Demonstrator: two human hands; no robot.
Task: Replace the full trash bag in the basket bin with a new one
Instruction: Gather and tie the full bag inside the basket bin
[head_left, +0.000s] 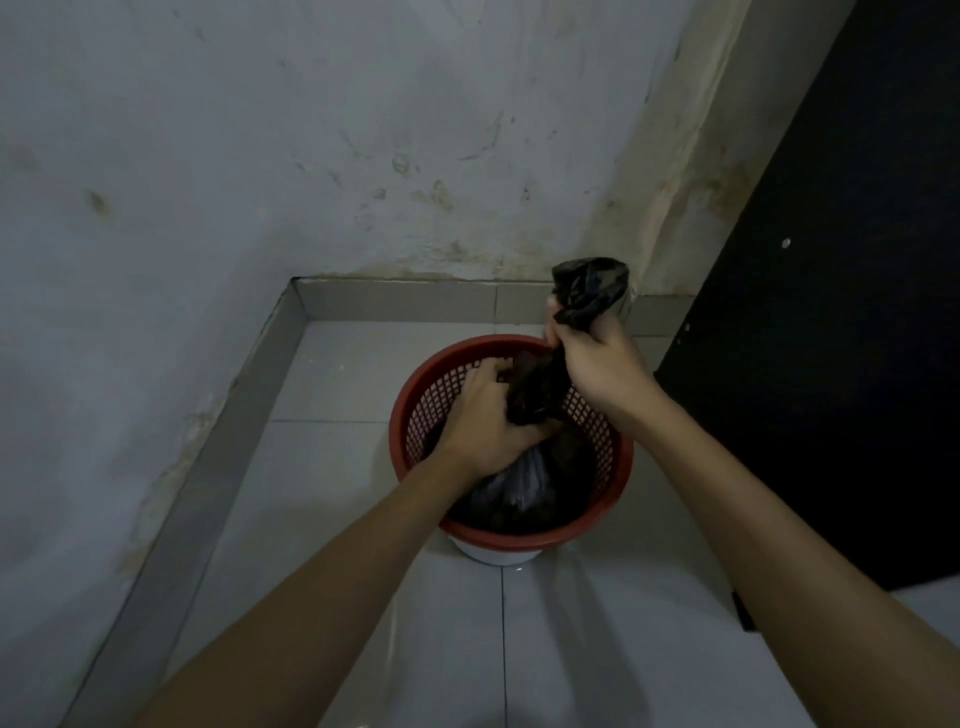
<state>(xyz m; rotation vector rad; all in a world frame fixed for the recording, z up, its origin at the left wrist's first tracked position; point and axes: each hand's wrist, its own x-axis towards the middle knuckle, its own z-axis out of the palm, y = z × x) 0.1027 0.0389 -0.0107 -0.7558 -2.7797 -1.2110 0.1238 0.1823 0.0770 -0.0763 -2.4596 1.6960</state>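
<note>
the red basket bin (511, 532) stands on the tiled floor (332, 467) near the wall corner, and the black trash bag (535, 397) sits mostly inside it. above the bin's far rim, the right hand (597, 364) is fisted around the bag's gathered top, keeping the mouth bunched shut. lower, inside the bin, the left hand (488, 421) wraps around the twisted neck, likely to cinch it for tying or lifting. no new bag is visible, so the swap seems to be at an early stage

Glossy crinkled plastic bag (535, 395) (black), red plastic lattice basket (597, 421)
</note>
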